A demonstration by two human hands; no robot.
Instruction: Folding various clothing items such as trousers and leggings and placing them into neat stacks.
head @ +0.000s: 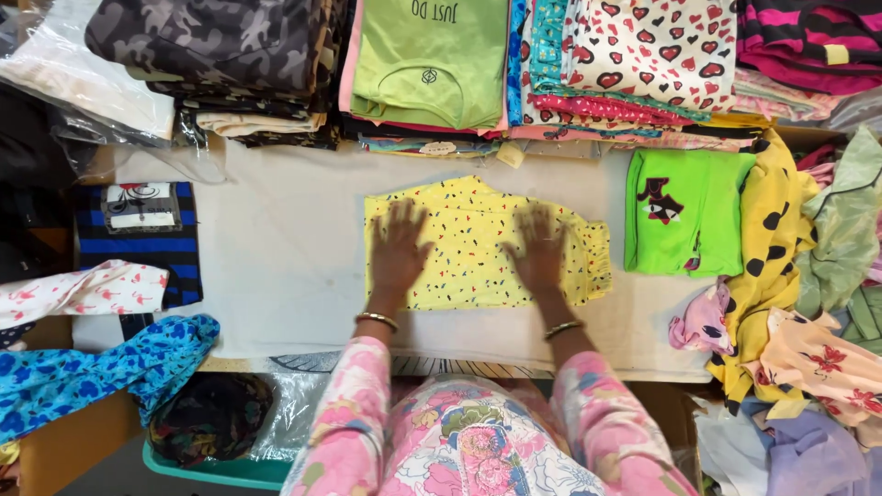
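My left hand (399, 246) and right hand (537, 250) lie flat, fingers spread, grasping nothing, on the folded yellow garment (478, 243) with small coloured specks.

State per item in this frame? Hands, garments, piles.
left hand: open, flat on yellow garment
right hand: open, flat on yellow garment
yellow garment: folded, flat on table
green shirt: folded, lying right of it
stacked clothes: folded, piled at the far edge
loose clothes: unfolded heap on the right
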